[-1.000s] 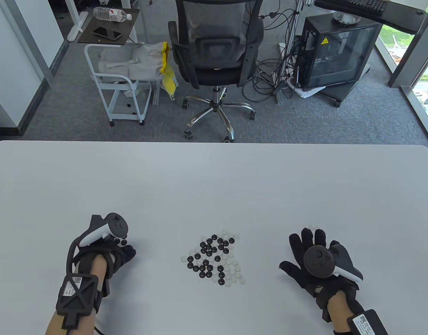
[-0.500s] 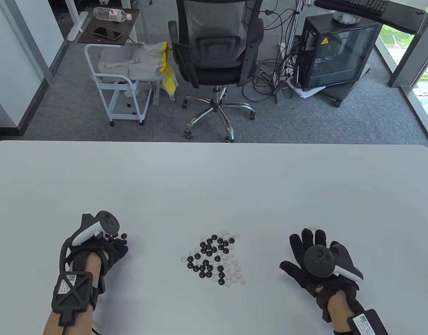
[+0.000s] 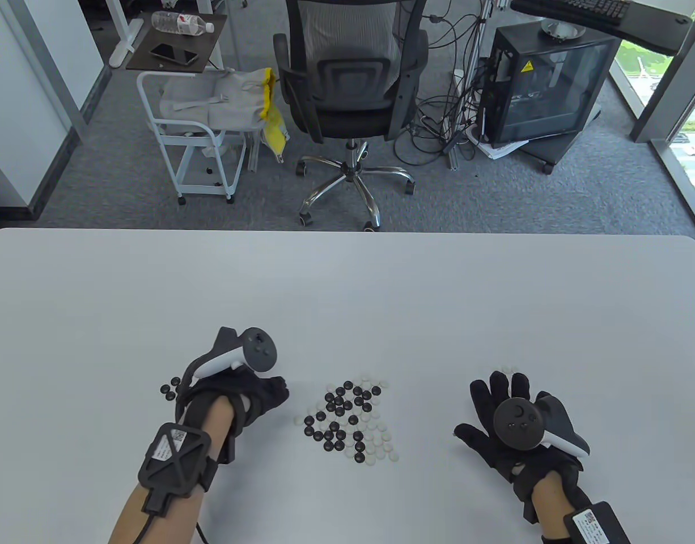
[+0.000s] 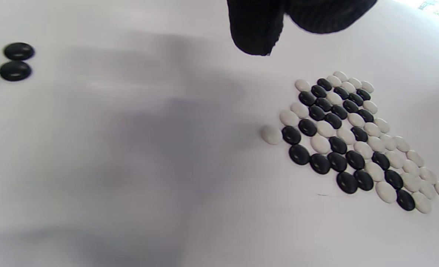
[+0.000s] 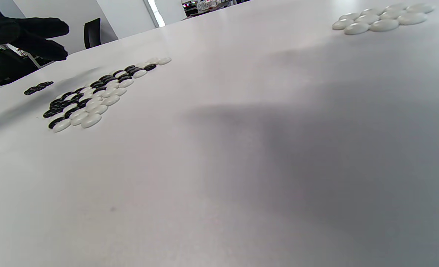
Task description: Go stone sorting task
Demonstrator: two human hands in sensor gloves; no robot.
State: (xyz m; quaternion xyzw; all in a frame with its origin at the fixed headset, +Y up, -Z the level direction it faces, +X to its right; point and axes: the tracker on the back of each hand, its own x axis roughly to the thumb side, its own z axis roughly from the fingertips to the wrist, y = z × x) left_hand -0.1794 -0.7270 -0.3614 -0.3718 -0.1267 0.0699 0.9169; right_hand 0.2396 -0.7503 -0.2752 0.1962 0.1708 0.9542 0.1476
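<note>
**Left hand beside the mixed stones, sorted black stones left behind it**

Table view: The mixed pile of black and white Go stones (image 3: 350, 419) lies on the white table (image 3: 347, 294), near the front edge and about midway between the hands. A broad bare stretch of tabletop runs from the pile to the far edge and out to both side edges. The left hand (image 3: 251, 394) sits just left of the pile, fingertips close to its nearest white stone but apart from it; the fingers look loosely bent and hold nothing visible. A small cluster of sorted black stones (image 3: 170, 389) lies by that wrist, on its outer side. The right hand (image 3: 503, 422) rests flat with fingers spread, well right of the pile; a few white stones (image 3: 510, 370) peek out beyond its fingertips.

Left wrist view: Two gloved fingertips (image 4: 254, 31) hang from the top edge above bare table, pinching nothing. The mixed pile (image 4: 352, 137) lies to the right, one white stone a little apart at its left corner. Black stones (image 4: 10, 65) sit at the left edge, well apart from the pile.

Right wrist view: The right hand's fingers are out of frame. A group of white stones (image 5: 380, 18) lies at upper right; the pile (image 5: 93, 94) sits far left, with open table between.

Change: Half a second ago the left hand was over the black cluster; it has since swung right toward the pile. The right hand has not moved.
</note>
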